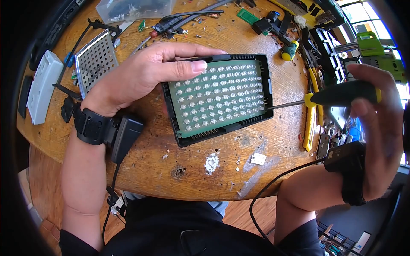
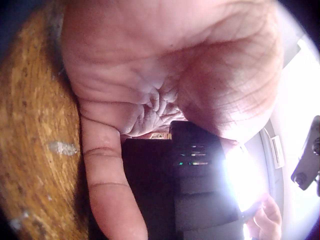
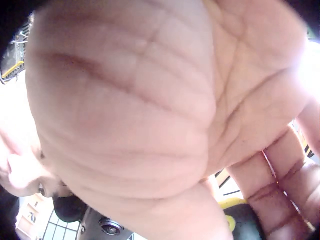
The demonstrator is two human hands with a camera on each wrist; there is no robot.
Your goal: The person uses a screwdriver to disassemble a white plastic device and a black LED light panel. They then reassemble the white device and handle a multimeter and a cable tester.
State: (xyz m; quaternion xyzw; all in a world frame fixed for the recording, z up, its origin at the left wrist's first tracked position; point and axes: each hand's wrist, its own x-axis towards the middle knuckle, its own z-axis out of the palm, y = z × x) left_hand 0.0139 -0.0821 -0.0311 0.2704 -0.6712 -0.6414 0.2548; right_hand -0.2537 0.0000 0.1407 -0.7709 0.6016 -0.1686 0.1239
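Closest to the head camera, my right hand (image 1: 385, 130) pinches the green-and-yellow handle of a screwdriver (image 1: 341, 94) between thumb and fingers. My left hand (image 1: 147, 68) grasps the LED panel (image 1: 220, 96) in its black housing (image 1: 268, 81) round the far left corner, thumb over the front. That panel lies between my hands, over the tabletop (image 1: 196, 183), its long axis running left to right, the right end slightly farther from me. Left is the nearer hand; right reaches only through the metal shaft (image 1: 290, 104), pointing leftward, roughly along that axis, at the near right corner. Whether its tip touches, I can't tell.
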